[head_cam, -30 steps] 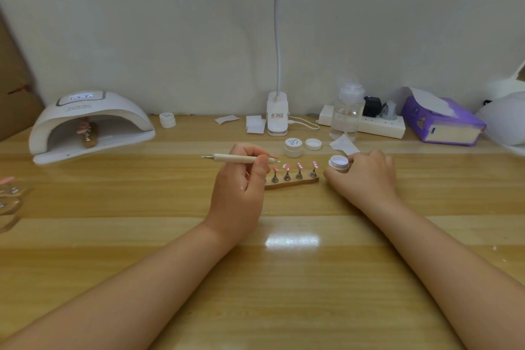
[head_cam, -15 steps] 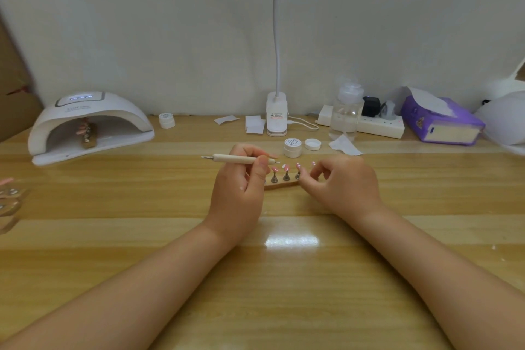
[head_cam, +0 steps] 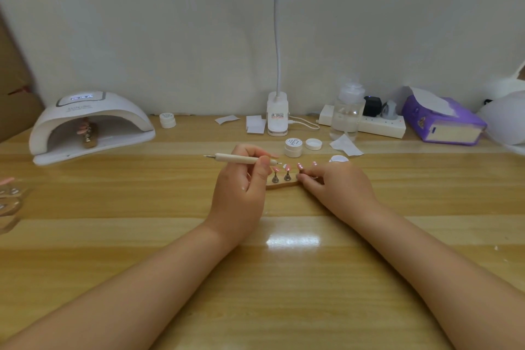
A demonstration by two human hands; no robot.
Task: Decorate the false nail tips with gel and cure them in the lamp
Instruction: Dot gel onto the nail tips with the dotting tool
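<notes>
Head view: the wooden holder strip (head_cam: 279, 185) lies at the centre of the table (head_cam: 142, 236), carrying pink false nail tips (head_cam: 287, 167) on small metal stands (head_cam: 275, 178). The tips are judged light, thin and easily knocked askew, and any wet gel would smear; handle the assembly by the wooden strip, never by the tips. The left hand (head_cam: 240, 193) is closed around a dotting pen (head_cam: 240, 159), held level with its working end just above the leftmost tip. The right hand (head_cam: 338, 189) pinches the right end of the strip, steadying it. An open gel pot (head_cam: 338, 159) sits just beyond the right hand; a closed jar (head_cam: 294, 147) and a loose lid (head_cam: 313, 144) lie farther back. The curing lamp (head_cam: 91, 125) at far left already holds another strip of tips. Compared with one second earlier, the right hand has set down the gel pot and moved left onto the strip; the left hand and pen are unchanged.
</notes>
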